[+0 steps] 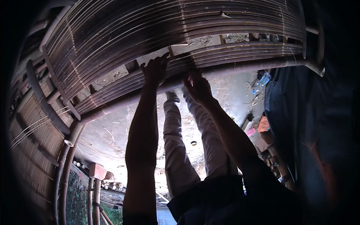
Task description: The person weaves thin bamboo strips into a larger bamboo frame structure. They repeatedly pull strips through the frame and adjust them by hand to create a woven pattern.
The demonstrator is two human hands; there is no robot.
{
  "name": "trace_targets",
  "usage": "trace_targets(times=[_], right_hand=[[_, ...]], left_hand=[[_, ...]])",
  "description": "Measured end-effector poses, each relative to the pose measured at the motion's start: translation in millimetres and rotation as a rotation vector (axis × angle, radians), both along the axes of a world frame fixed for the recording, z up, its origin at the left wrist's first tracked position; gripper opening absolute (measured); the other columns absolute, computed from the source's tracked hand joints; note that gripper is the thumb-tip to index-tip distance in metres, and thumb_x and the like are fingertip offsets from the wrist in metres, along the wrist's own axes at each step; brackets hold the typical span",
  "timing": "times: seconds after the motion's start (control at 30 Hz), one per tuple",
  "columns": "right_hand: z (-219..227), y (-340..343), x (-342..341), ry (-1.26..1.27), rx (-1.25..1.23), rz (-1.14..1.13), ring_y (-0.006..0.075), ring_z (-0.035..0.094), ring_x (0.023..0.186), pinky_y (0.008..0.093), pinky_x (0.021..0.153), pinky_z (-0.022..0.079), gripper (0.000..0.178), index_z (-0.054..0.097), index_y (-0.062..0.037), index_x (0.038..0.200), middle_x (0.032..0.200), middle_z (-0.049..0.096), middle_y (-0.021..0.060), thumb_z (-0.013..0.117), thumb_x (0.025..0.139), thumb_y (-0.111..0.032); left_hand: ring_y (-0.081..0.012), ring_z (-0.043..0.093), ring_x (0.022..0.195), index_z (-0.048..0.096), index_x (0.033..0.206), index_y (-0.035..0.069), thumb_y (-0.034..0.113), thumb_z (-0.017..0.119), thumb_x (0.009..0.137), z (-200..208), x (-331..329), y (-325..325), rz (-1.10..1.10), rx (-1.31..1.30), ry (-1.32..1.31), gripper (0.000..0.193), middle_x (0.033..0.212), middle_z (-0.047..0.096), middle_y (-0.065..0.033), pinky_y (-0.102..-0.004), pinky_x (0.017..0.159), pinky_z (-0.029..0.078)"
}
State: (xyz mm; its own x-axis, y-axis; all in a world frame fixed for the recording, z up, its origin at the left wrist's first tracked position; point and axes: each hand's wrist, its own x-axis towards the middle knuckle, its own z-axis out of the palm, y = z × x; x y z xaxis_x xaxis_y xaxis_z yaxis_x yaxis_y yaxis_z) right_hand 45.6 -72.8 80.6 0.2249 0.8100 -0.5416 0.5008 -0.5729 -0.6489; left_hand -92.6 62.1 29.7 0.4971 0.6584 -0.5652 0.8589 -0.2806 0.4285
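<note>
A wide bamboo bench [123, 45] of long thin slats fills the upper view, with a gap between its main panel and a narrower front strip of slats [240, 52]. My left hand [154, 72] is over the front strip at this gap, its thumb and a finger held apart. Just to the right, my right hand [199, 89] reaches to the thick bamboo front pole [221, 70]. Its fingers look apart, though deep shadow hides the tips. Neither hand shows a loose object in it.
A small pale chip [225, 15] lies on the slats. Woven bamboo panelling [37, 146] and a curved armrest [47, 99] stand at left. On the ground lies a clear plastic bottle [264, 79], with orange bricks [263, 124] nearby. Dark cloth [296, 108] hangs at right.
</note>
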Motion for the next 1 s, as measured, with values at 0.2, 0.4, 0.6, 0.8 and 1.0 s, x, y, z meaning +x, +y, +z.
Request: trace_targets(times=[0.2, 0.4, 0.6, 0.8, 1.0], right_hand=[[71, 3, 45, 1.27, -0.418, -0.155, 0.0245, 0.067, 0.069, 0.0346, 0.066, 0.053, 0.037, 0.059, 0.0024, 0.1, 0.077, 0.066, 0.0141, 0.06, 0.09, -0.033], [113, 60, 76, 1.543, 0.265, -0.482, 0.0331, 0.064, 0.091, 0.0467, 0.076, 0.052, 0.045, 0.046, 0.0058, 0.121, 0.108, 0.059, 0.0225, 0.04, 0.098, -0.032], [87, 77, 133, -0.549, 0.477, 0.018, 0.0275, 0.058, 0.111, 0.0418, 0.093, 0.048, 0.036, 0.051, -0.0019, 0.125, 0.117, 0.06, 0.0172, 0.04, 0.096, -0.019], [86, 10, 43, -0.266, -0.544, 0.658, 0.0333, 0.062, 0.086, 0.0426, 0.069, 0.049, 0.016, 0.054, -0.0034, 0.097, 0.095, 0.063, 0.0163, 0.05, 0.084, -0.012], [97, 1, 89, -0.059, -0.12, 0.459, 0.0293, 0.058, 0.066, 0.0379, 0.061, 0.044, 0.021, 0.054, -0.005, 0.079, 0.068, 0.056, 0.0131, 0.044, 0.09, -0.021]], left_hand=[[-0.0299, 0.056, 0.113, 0.061, 0.12, 0.026, 0.055, 0.038, 0.092, -22, -9, 22, -0.007, -0.256, -0.046, 0.046, 0.117, 0.063, -0.0101, -0.063, 0.091, 0.028], [-0.0311, 0.056, 0.114, 0.063, 0.116, 0.027, 0.055, 0.037, 0.093, -21, -8, 21, 0.008, -0.317, -0.02, 0.045, 0.116, 0.064, -0.0083, -0.0635, 0.095, 0.027], [-0.0295, 0.058, 0.111, 0.063, 0.115, 0.03, 0.059, 0.037, 0.092, -2, 5, 19, -0.024, -0.266, 0.098, 0.045, 0.112, 0.066, -0.0058, -0.0613, 0.093, 0.029], [-0.0285, 0.059, 0.108, 0.065, 0.113, 0.03, 0.056, 0.04, 0.092, -3, -7, 15, 0.043, -0.198, 0.007, 0.041, 0.11, 0.066, -0.0055, -0.0617, 0.093, 0.027], [-0.024, 0.063, 0.098, 0.066, 0.109, 0.03, 0.051, 0.045, 0.091, -1, -10, 17, 0.04, -0.12, -0.022, 0.035, 0.101, 0.069, -0.0038, -0.0596, 0.087, 0.027]])
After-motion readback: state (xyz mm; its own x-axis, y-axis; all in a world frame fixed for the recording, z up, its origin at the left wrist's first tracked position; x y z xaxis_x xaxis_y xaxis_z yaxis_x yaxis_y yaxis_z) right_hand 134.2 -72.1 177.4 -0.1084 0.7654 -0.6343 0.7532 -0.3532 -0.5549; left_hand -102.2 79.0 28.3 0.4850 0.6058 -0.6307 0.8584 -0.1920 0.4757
